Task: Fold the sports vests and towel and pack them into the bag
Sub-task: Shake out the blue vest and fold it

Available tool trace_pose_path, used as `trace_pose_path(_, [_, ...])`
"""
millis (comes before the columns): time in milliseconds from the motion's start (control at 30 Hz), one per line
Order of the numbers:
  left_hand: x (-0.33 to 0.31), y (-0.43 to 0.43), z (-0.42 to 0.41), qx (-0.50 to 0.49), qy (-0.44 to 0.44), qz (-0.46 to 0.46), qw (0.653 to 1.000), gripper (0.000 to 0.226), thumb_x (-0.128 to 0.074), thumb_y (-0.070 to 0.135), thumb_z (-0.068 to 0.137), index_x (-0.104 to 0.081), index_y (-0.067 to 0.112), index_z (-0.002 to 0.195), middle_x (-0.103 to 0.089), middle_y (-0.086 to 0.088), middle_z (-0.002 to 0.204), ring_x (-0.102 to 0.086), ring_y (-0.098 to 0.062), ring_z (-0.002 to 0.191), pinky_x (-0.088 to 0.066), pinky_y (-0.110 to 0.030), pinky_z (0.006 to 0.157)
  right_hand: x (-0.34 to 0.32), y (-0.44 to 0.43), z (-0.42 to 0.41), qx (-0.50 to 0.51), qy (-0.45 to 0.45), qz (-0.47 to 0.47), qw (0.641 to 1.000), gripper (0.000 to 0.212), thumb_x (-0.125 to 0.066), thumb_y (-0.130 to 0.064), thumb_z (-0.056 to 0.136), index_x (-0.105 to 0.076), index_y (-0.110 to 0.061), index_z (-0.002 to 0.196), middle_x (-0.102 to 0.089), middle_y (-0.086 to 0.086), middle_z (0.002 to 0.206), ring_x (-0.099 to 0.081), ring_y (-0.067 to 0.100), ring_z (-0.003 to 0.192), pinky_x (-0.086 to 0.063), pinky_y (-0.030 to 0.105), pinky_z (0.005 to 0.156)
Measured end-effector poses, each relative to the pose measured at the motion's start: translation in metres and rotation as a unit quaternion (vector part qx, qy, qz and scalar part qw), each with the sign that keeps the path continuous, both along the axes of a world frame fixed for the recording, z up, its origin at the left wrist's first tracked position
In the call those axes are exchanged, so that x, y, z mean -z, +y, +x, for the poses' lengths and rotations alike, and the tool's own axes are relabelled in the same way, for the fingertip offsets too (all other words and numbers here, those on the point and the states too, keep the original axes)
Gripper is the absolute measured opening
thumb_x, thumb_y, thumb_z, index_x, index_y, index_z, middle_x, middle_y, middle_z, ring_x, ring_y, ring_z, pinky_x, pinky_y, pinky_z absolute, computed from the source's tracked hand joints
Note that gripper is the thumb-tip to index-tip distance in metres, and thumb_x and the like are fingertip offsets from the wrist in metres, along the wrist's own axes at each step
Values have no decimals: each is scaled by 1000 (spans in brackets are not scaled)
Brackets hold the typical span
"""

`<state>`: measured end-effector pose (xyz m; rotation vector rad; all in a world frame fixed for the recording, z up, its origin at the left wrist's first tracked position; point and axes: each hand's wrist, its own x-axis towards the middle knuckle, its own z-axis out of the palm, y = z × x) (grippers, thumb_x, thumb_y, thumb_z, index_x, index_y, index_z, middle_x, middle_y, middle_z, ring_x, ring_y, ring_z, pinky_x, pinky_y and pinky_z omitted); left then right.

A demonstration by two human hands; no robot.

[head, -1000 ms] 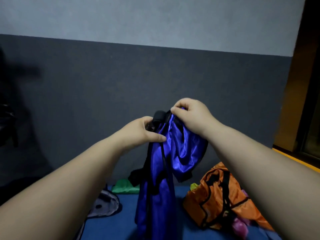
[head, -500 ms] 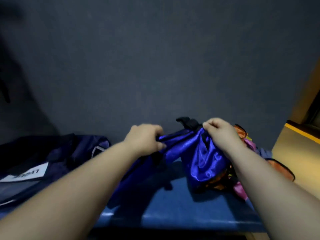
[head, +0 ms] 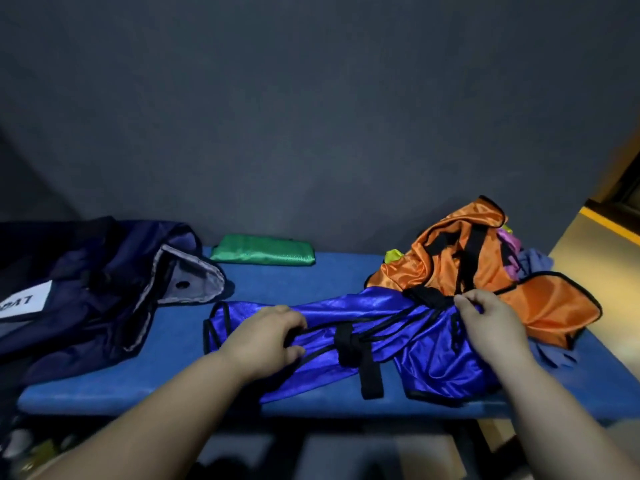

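Satin, bright blue, strung out across the middle of the frame: that's the blue vest (head: pixel 346 306), lying rumpled on the blue surface (head: pixel 294 278) from centre to lower right. The left hand (head: pixel 265 341) has its fingers curled round the black-trimmed edge at the vest's left end. The right hand (head: pixel 491 329) pinches the bunched fabric at the right end, touching the orange vest (head: pixel 450 258) heaped in the right of the frame. A black strap (head: pixel 370 379) flops loose toward the bottom edge.

So this looks like the lay-out stage of the fold: one vest gripped at both ends, not yet flat. The next move calls for drawing the two ends apart to take out the twist, tucking that strap in, then bringing one end over the other. The cloth looks slippery, so I'd expect it to slide unless it's pressed down.

At the back, centre, sits a green piece (head: pixel 263 253), apparently folded already. The bag (head: pixel 86 299) gapes open at the left, well apart from the hands. A lilac cloth (head: pixel 535 263) peeks out behind the orange pile; whether it's the towel, I cannot tell. Plenty left to fold.
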<state>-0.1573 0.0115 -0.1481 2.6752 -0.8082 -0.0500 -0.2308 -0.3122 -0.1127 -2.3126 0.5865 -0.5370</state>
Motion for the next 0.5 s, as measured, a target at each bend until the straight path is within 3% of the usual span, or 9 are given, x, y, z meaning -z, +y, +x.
trace_pose_path(100, [-1, 7, -2, -2, 13, -35, 999, 33, -69, 44, 84, -61, 29, 113, -56, 9, 112, -53, -11, 106, -41, -25, 94, 7, -2, -5, -7, -9, 9, 1000, 14, -57, -23, 96, -63, -17, 85, -59, -7, 76, -51, 18, 77, -30, 31, 65])
trace_pose_path(233, [0, 11, -3, -10, 44, -76, 996, 23, -69, 42, 85, -67, 29, 104, -61, 9, 105, -56, -9, 101, -44, -28, 93, 11, -7, -4, -24, -9, 14, 1000, 13, -57, -25, 96, -65, -17, 89, -64, 1, 88, -55, 19, 88, -32, 28, 72])
trace_pose_path(300, [5, 11, -3, -13, 42, -67, 997, 24, -68, 46, 85, -69, 29, 102, -63, 8, 101, -56, -11, 100, -45, -28, 92, 12, -8, -2, -30, -10, 20, 999, 13, -57, -25, 96, -66, -17, 92, -65, 2, 91, -56, 19, 90, -34, 28, 74])
trace_pose_path(400, [11, 8, -2, -33, 62, -125, 990, 31, -64, 58, 81, -71, 29, 88, -66, 11, 87, -58, -6, 88, -44, -23, 84, 13, -7, 1, -34, -18, 22, 999, 11, -57, -24, 96, -66, -18, 93, -64, -1, 90, -55, 17, 90, -34, 27, 75])
trace_pose_path(500, [10, 3, 2, -40, 56, -110, 992, 9, -71, 37, 85, -71, 29, 85, -66, 11, 86, -60, -7, 83, -46, -23, 81, 16, -7, 4, -34, -21, 24, 999, 10, -56, -24, 96, -65, -19, 95, -60, -9, 87, -53, 13, 88, -33, 24, 74])
